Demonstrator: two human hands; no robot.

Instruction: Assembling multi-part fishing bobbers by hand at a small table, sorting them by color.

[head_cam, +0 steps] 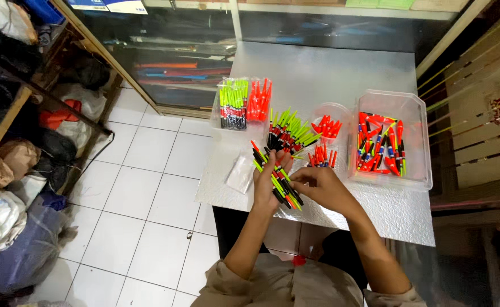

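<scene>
Watching from the head view, I see the left hand (266, 187) wrapped around a bunch of floats (277, 179), slim sticks in green, black and orange, fingers curled shut on them, thumb across the front. The bunch fans a little, its long axis running from upper left down to lower right, the lower ends poking out right next to the right hand (318, 185). That right hand sits just beside those ends, fingers drawn together at the tips as if pinching one stick, though I can't tell whether it truly grips. So the right hand is the nearer one to the free ends; the left just holds. Both hover over the near edge of the table (341, 62). Ahead of them lies a loose pile (290, 133) of the same sticks, a small dish (329, 126) of orange ones, a clear tub (418, 142) to the right, a tray (243, 102) farther back, and a plastic bag (240, 173) to the left.
</scene>
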